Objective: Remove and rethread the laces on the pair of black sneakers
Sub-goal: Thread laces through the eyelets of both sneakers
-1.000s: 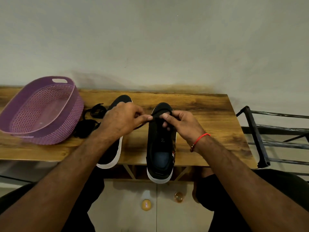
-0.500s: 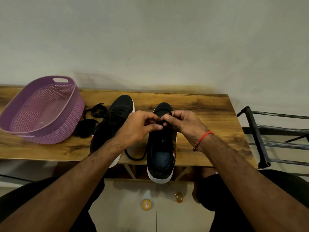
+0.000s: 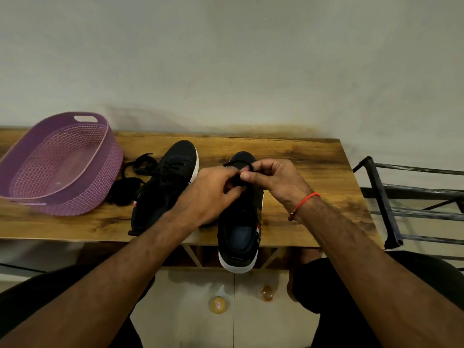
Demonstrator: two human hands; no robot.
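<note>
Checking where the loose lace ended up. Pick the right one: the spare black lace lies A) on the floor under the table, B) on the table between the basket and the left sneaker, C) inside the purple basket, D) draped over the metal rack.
B: the lace lies bunched on the table, right of the basket and left of the left sneaker.

left hand [image 3: 211, 194], right hand [image 3: 272, 180], fingers pinching

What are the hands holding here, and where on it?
Both hands, left and right, pinch the black lace above the right black sneaker's toe end.
</note>
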